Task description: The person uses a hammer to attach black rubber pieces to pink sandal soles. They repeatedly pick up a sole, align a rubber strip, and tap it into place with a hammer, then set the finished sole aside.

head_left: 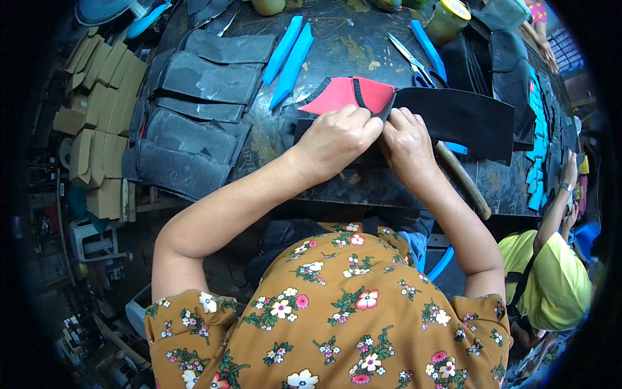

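Note:
My left hand [343, 139] and my right hand [408, 142] meet over the near side of the table, knuckles up and fingers closed. Between them they pinch the edge of a black and pink sheet piece. Its pink panel [327, 96], crossed by a dark strip, lies beyond my left hand. A wide, curved black panel [460, 120] spreads out past my right hand. My fingertips and the pinched edge are hidden under the hands. Close to my right wrist lies a wooden handle [463, 180]; its far end is covered by the black panel.
Stacked black pieces [201, 81] cover the table's left side. Blue strips [291, 61] and open scissors [414, 61] lie farther back, near a yellow-lidded jar [450, 23]. Turquoise pieces [536, 142] line the right edge. A person in yellow [551, 279] works at the right.

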Motion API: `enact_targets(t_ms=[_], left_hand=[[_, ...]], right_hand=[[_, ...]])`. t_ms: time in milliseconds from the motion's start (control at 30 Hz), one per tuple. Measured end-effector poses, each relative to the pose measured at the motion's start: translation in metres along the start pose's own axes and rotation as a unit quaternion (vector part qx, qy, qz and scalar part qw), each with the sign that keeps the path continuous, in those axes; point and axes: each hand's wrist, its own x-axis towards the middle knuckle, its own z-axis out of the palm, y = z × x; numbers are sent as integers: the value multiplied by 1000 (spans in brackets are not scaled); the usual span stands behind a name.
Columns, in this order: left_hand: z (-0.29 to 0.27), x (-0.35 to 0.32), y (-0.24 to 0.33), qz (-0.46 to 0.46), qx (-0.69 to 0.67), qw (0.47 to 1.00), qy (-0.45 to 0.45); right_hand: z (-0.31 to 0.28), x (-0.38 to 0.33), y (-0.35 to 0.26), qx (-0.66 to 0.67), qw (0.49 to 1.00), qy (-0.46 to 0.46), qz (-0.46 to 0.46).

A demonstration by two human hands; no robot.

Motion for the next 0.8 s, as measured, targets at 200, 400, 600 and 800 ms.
enact_targets(t_ms=[200,400,600,800], left_hand=[[2,0,-23,52,-55,996,55],[-5,8,-30,-54,-108,992,-22],[4,-2,-23,-110,-101,989,1],[14,1,-33,-157,-145,977,-2]], right_hand=[[0,-1,1,25,1000,6,2],[-3,0,-1,33,999,6,3],[-4,1,-1,29,1000,0,8],[-6,3,-1,35,999,3,1]])
